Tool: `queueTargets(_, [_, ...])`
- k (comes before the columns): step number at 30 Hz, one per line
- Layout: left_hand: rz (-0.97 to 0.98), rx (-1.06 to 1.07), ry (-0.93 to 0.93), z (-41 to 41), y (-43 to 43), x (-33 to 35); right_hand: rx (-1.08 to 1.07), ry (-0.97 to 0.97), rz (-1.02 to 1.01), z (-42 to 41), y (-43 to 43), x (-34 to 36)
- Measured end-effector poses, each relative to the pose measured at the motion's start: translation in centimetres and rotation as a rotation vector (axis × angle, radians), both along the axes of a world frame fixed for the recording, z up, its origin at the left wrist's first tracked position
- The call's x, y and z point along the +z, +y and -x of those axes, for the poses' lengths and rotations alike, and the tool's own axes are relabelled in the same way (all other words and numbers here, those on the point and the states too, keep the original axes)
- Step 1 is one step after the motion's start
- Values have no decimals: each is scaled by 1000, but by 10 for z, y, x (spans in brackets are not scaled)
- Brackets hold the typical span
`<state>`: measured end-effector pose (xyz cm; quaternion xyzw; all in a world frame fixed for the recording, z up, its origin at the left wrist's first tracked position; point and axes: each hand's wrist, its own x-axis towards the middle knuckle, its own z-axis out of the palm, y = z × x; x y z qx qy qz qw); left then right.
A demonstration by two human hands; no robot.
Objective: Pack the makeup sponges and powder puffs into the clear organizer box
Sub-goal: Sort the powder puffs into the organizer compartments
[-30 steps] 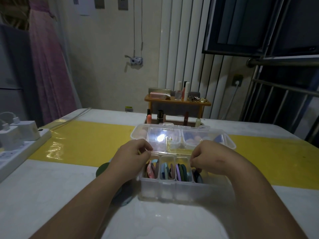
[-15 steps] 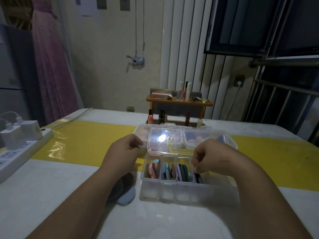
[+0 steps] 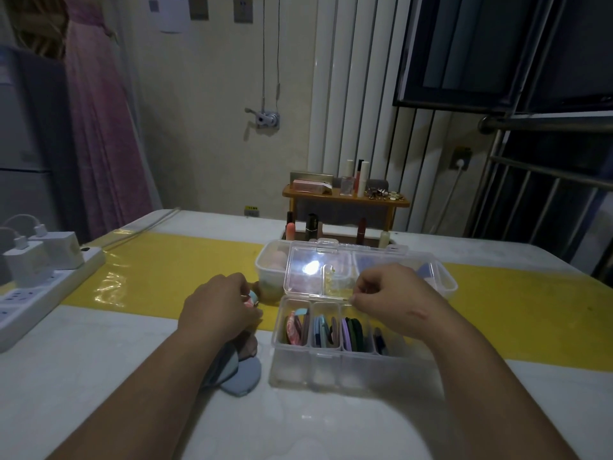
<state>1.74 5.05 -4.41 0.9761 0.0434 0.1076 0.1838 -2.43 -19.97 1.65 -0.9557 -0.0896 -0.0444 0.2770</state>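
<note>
Clear plastic is forming the organizer box [image 3: 356, 366], which is sitting on the white table [image 3: 99, 376] at near centre-right. Its lid [image 3: 318, 270] is standing raised along the far side and is catching a bright glare. We are seeing four compartments along the box. Powder puffs [image 3: 326, 330] in pink, blue, purple, green and dark tones are standing on edge inside them.

The left hand [image 3: 219, 310] is hovering just left of the box with its fingers curled. It is pinching a small puff [image 3: 252, 298], light blue and pink, at the fingertips. Under that wrist, loose puffs [image 3: 240, 376] are lying in a little pile on the table, the nearest one grey-blue and teardrop-shaped.

The right hand [image 3: 394, 300] is positioned over the far right part of the box, fingers curled. Its fingertips are lying at the line where lid and box meet, and we are unable to tell whether they are gripping anything.

Behind the lid, a second clear container [image 3: 265, 277] is holding pale pink sponges [image 3: 277, 260] and is standing on a yellow strip [image 3: 166, 270] crossing the table. At far left, a white power strip [image 3: 49, 287] is carrying chargers [image 3: 56, 249]. At far centre, a wooden shelf [image 3: 345, 198] is bearing cosmetics.
</note>
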Motion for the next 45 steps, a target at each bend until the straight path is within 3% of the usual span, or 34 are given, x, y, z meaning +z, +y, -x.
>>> queueTargets(15, [-23,5,-101,4,-3,5,9,-54,-41,-3,5,-6])
queueTargets(19, [-35,26,-204,6,-5,9,6,-44,-40,-3,6,-7])
queueTargets(29, [453,-7,-385,17,-16,18,12,-48,-59,-5,5,-9])
queueTargets(36, [547,-83,-488,18,-19,18,45,-62,-96,-6,7,-11])
queueTargets(45, [881,-131,-474,17,-27,16,133,-87,-193,-5,11,-12])
